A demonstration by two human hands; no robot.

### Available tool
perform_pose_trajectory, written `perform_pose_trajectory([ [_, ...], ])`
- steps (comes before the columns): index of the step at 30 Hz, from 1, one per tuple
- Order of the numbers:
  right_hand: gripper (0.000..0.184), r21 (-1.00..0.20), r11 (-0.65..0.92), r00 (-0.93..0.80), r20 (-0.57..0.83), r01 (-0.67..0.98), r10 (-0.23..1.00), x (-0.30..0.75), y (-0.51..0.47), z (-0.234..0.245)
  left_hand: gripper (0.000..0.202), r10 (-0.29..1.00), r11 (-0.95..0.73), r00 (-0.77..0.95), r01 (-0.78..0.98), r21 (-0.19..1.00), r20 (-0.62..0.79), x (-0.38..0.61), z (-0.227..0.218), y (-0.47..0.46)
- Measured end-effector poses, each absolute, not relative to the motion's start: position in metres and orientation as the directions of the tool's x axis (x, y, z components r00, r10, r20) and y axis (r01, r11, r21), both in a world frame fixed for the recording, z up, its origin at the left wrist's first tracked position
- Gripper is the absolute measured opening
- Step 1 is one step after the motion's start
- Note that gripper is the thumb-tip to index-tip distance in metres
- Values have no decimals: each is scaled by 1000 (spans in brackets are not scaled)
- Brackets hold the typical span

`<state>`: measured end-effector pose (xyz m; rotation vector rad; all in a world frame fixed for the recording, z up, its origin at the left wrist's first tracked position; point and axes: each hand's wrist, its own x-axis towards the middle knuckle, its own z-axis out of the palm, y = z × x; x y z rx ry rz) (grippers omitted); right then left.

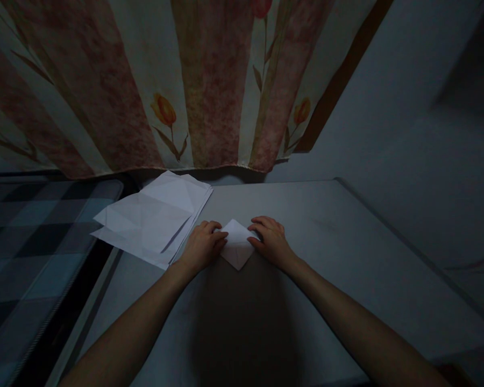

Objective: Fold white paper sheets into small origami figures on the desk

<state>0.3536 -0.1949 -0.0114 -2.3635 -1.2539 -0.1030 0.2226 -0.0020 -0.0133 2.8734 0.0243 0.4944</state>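
- The small diamond of folded white paper [237,247] is on the smooth pale counter [326,236], near the loose creased white sheets [149,215].
- The left hand [205,243] and right hand [271,239] pinch its opposite sides.
- Probably light, thin, easily creased or torn; gentle thumb-and-finger holds at the side corners should suit.

No text, label, brand, number or sign can be read.
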Motion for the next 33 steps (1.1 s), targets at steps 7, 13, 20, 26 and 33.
perform_pose_trajectory([
  [7, 20, -433, -492, 617, 218, 755, 756, 355, -189, -9, 30, 103, -948, 949, 3, 317, 300, 222, -14, -3],
  [13, 22, -547, -462, 649, 210, 698, 732, 351, -186, -11, 44, 182, -915, 947, 64, 398, 266, 224, -11, -3],
  [20, 21, -438, -268, 483, 515, 858, 708, 343, -189, 13, 9, 259, -850, 795, -83, 521, 549, 219, 0, -3],
  [26, 18, -295, -163, 320, 629, 941, 708, 353, -202, 11, 15, -16, -945, 734, -233, 230, 679, 214, 0, -2],
  [33, 28, -316, -75, 220, 455, 946, 863, 363, -212, -15, 13, -256, -934, 894, -327, 146, 366, 215, -4, -3],
])
